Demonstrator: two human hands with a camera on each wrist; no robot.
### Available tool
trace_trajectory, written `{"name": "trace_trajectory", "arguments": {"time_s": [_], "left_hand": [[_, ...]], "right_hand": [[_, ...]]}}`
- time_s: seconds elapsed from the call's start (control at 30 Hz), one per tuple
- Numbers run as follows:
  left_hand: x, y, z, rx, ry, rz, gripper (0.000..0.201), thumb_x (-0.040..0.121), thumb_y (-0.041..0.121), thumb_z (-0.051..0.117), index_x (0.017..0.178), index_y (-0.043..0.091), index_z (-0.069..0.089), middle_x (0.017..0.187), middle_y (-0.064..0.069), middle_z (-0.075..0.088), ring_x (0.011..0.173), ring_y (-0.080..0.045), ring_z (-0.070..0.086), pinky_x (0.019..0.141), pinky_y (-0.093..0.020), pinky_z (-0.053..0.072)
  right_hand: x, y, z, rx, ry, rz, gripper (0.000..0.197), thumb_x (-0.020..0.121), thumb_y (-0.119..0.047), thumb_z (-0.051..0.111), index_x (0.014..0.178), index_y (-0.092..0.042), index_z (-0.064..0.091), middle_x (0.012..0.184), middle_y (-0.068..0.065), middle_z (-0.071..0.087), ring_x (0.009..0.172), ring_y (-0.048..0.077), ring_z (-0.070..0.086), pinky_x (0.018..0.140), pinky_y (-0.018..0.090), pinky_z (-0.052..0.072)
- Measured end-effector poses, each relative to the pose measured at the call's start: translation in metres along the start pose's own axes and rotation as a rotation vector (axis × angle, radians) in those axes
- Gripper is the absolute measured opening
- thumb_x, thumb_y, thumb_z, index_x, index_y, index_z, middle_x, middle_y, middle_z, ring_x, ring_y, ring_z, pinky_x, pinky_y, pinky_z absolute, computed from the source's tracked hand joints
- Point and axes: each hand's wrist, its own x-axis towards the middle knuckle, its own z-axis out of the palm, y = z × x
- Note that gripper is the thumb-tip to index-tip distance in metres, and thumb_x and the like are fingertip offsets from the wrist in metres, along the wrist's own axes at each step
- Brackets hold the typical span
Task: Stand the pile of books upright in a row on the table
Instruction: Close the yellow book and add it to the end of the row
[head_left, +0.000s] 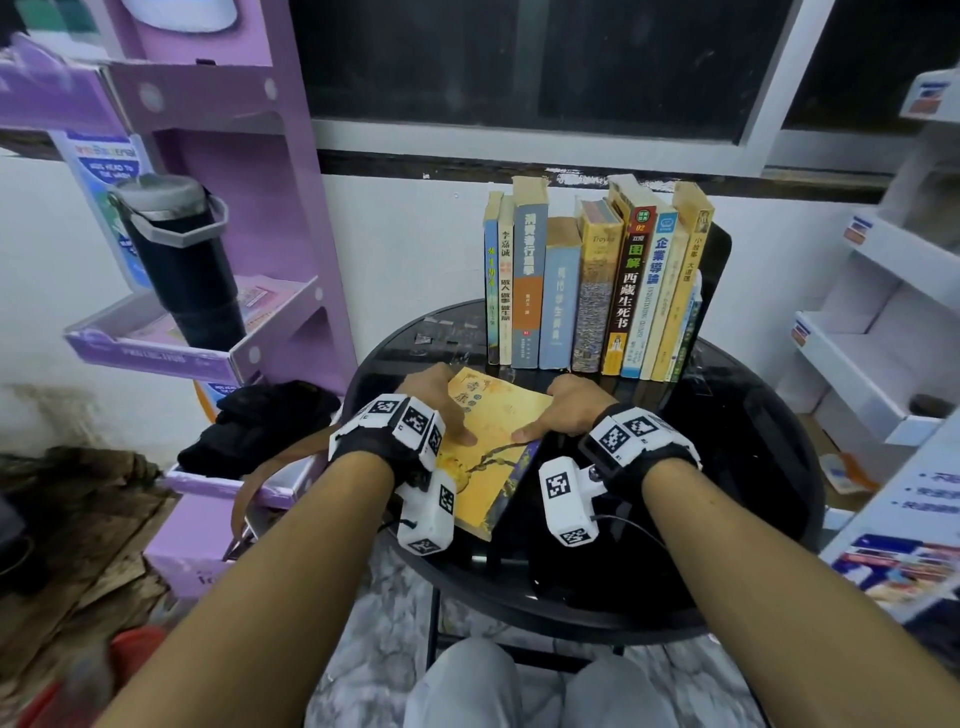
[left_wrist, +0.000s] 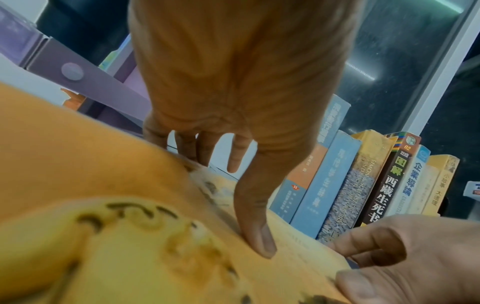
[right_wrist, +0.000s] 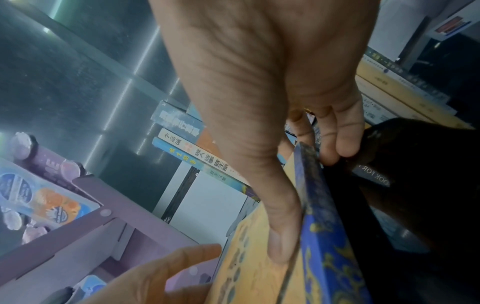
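Hands both on one yellow book (head_left: 493, 441), near edge of the round black tabletop (head_left: 753, 415). Left hand (head_left: 436, 395) takes the book's left side: thumb flat on the front cover, fingers (left_wrist: 187, 144) curled over the far edge, so the grip is closed on the book. Right hand (head_left: 574, 402) holds the right side along the blue spine (right_wrist: 319, 226): thumb pressed on the cover beside the spine, fingers wrapped down round the back, grip likewise closed on the book. Book sits tilted, spine side raised, cover facing up and toward the person; whether its lower edge touches the tabletop cannot be told. Behind it, well apart, a row of books (head_left: 592, 291) stands upright at the far side of the tabletop, spines facing the person, those at the right end leaning slightly against a black bookend (head_left: 719, 270). Left of the tabletop: purple shelf unit (head_left: 218, 156) with a dark flask (head_left: 182, 260) on one tray and a black cloth (head_left: 260, 426) on a lower one. White shelves (head_left: 883, 312) at right.
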Motion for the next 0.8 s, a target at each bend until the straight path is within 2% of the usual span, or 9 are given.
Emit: {"name": "trace_trajectory", "arguments": {"time_s": [0.1, 0.17, 0.3, 0.37, 0.43, 0.5, 0.63, 0.77, 0.8], "left_hand": [[0.001, -0.001, 0.0, -0.005, 0.009, 0.002, 0.1, 0.06, 0.026, 0.091, 0.143, 0.02, 0.036, 0.139, -0.005, 0.051, 0.124, -0.027, 0.051, 0.094, -0.036, 0.044], [0.0, -0.001, 0.001, -0.009, 0.006, 0.013, 0.101, 0.06, 0.027, 0.091, 0.143, 0.02, 0.036, 0.139, -0.005, 0.05, 0.125, -0.026, 0.051, 0.096, -0.036, 0.044], [-0.002, -0.004, 0.0, -0.061, -0.014, 0.037, 0.099, 0.064, 0.027, 0.089, 0.145, 0.019, 0.033, 0.143, -0.004, 0.047, 0.129, -0.025, 0.047, 0.099, -0.033, 0.04], [-0.004, -0.006, -0.003, -0.128, -0.033, 0.036, 0.098, 0.066, 0.027, 0.088, 0.146, 0.02, 0.032, 0.144, -0.004, 0.046, 0.129, -0.025, 0.046, 0.1, -0.034, 0.039], [-0.004, -0.007, -0.006, -0.221, -0.049, 0.046, 0.096, 0.067, 0.027, 0.087, 0.146, 0.019, 0.033, 0.143, -0.004, 0.046, 0.128, -0.025, 0.047, 0.1, -0.035, 0.039], [-0.003, -0.006, -0.009, -0.326, -0.045, 0.059, 0.095, 0.067, 0.028, 0.087, 0.145, 0.017, 0.034, 0.141, -0.003, 0.048, 0.124, -0.025, 0.051, 0.104, -0.038, 0.042], [-0.004, 0.005, -0.018, -0.578, -0.029, 0.105, 0.08, 0.068, 0.029, 0.086, 0.134, 0.016, 0.043, 0.124, -0.005, 0.061, 0.11, -0.026, 0.061, 0.099, -0.048, 0.048], [0.008, 0.017, -0.019, -0.741, -0.022, 0.196, 0.093, 0.042, 0.046, 0.089, 0.122, 0.021, 0.049, 0.117, -0.002, 0.067, 0.106, -0.026, 0.065, 0.095, -0.051, 0.05], [0.004, 0.023, -0.021, -0.768, -0.02, 0.214, 0.09, 0.043, 0.045, 0.089, 0.12, 0.021, 0.049, 0.117, -0.001, 0.067, 0.106, -0.026, 0.065, 0.095, -0.051, 0.05]], "right_hand": [[0.001, 0.002, -0.001, 0.084, -0.017, 0.01, 0.069, 0.051, -0.049, 0.092, 0.098, -0.004, 0.069, 0.104, 0.012, 0.069, 0.095, 0.026, 0.065, 0.071, 0.033, 0.054], [-0.002, 0.001, -0.003, 0.189, -0.03, 0.013, 0.062, 0.052, -0.035, 0.095, 0.098, -0.002, 0.069, 0.102, 0.012, 0.071, 0.093, 0.025, 0.069, 0.076, 0.036, 0.06], [-0.01, -0.001, -0.007, 0.404, -0.02, 0.029, 0.051, 0.055, -0.01, 0.094, 0.092, -0.002, 0.06, 0.1, 0.017, 0.071, 0.088, 0.029, 0.072, 0.078, 0.045, 0.06], [-0.014, -0.003, -0.011, 0.423, 0.031, 0.007, 0.069, 0.052, -0.012, 0.095, 0.105, -0.007, 0.052, 0.105, 0.015, 0.067, 0.093, 0.032, 0.069, 0.08, 0.048, 0.059], [-0.021, -0.006, -0.021, 0.423, 0.077, -0.026, 0.079, 0.053, -0.015, 0.095, 0.115, -0.014, 0.045, 0.108, 0.009, 0.063, 0.092, 0.027, 0.065, 0.074, 0.042, 0.058], [-0.028, -0.008, -0.033, 0.437, 0.132, -0.072, 0.075, 0.06, -0.012, 0.092, 0.116, -0.018, 0.043, 0.106, 0.007, 0.061, 0.089, 0.024, 0.062, 0.068, 0.035, 0.054], [-0.042, -0.013, -0.057, 0.478, 0.266, -0.169, 0.071, 0.058, -0.004, 0.091, 0.111, -0.021, 0.046, 0.104, 0.006, 0.063, 0.097, 0.028, 0.064, 0.082, 0.046, 0.057], [-0.054, -0.011, -0.076, 0.476, 0.381, -0.254, 0.07, 0.061, -0.005, 0.089, 0.113, -0.023, 0.047, 0.1, 0.0, 0.062, 0.096, 0.025, 0.063, 0.08, 0.043, 0.057], [-0.057, -0.009, -0.08, 0.475, 0.407, -0.268, 0.071, 0.061, -0.005, 0.089, 0.115, -0.023, 0.047, 0.101, -0.001, 0.062, 0.096, 0.023, 0.063, 0.078, 0.04, 0.057]]}}
